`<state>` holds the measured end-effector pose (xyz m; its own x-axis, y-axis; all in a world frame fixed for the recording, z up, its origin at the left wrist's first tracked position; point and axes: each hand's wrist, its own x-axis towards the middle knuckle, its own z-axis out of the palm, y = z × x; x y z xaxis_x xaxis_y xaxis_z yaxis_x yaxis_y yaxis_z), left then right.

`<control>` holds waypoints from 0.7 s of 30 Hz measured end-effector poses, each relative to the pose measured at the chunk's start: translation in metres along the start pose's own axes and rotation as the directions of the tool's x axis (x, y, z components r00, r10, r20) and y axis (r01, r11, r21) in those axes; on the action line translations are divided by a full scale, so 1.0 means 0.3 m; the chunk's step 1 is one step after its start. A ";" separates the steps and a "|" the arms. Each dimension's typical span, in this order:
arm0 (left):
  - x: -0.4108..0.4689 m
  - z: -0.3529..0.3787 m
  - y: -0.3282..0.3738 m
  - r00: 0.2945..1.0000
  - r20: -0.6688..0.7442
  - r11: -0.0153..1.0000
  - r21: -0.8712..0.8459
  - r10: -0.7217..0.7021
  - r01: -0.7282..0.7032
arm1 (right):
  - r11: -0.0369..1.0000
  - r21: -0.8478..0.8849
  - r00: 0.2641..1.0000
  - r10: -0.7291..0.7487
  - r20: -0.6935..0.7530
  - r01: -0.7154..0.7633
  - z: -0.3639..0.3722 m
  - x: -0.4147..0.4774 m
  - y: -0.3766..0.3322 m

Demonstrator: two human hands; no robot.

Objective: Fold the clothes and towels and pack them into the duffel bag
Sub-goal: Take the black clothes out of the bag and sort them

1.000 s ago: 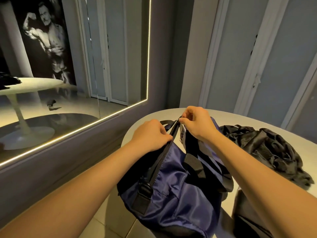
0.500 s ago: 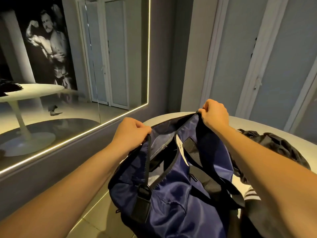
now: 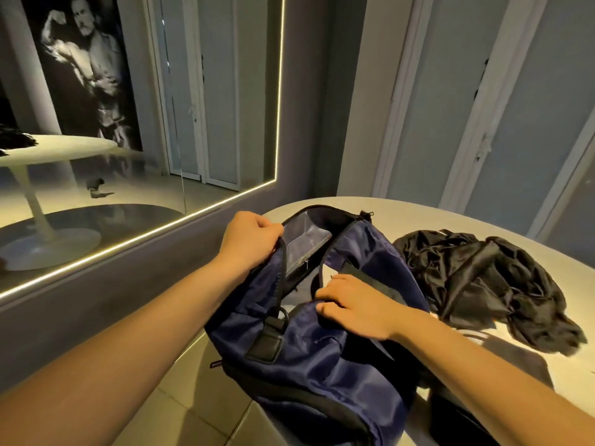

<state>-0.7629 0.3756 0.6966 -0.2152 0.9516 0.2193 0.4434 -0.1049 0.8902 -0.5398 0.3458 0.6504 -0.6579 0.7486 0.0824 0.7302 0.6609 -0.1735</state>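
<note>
The duffel bag (image 3: 322,365) lies at the near left edge of the white table (image 3: 418,214); its near end hangs over the rim, above the tiled floor (image 3: 193,397); the wall with the lit mirror (image 3: 128,188) stands near on the left. Just beside the bag on the right lies a crumpled black garment (image 3: 483,278); beyond both, the white top runs on to its far rim. The bag is dark blue and shiny, with black trim and a black strap tab (image 3: 267,341) on its left side; the zip is open and the mouth faces up; the long axis runs from near to far. The left hand (image 3: 249,241) grips the left lip of the mouth, fingers curled round it; the right hand (image 3: 360,305) holds the right lip, fingers curled close together over the fabric.
</note>
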 end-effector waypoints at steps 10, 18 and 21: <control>-0.063 0.074 -0.047 0.999 0.053 0.998 0.061 0.013 -0.017 | 0.993 -0.002 0.990 0.119 -0.079 -0.120 -0.082 -0.211 0.064; -0.077 0.033 -0.053 0.993 0.112 0.998 0.046 -0.037 0.032 | 0.997 -0.048 0.998 -0.064 0.002 0.064 -0.008 -0.012 0.087; -0.092 0.030 -0.059 0.990 0.139 0.998 0.067 -0.010 0.000 | 0.998 -0.015 0.997 -0.062 -0.044 0.061 -0.025 -0.047 0.102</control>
<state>-0.7569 0.3539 0.6711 -0.0961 0.9835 0.1531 0.5010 -0.0851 0.8613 -0.5068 0.3557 0.6514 -0.6930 0.7081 0.1358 0.6914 0.7060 -0.1531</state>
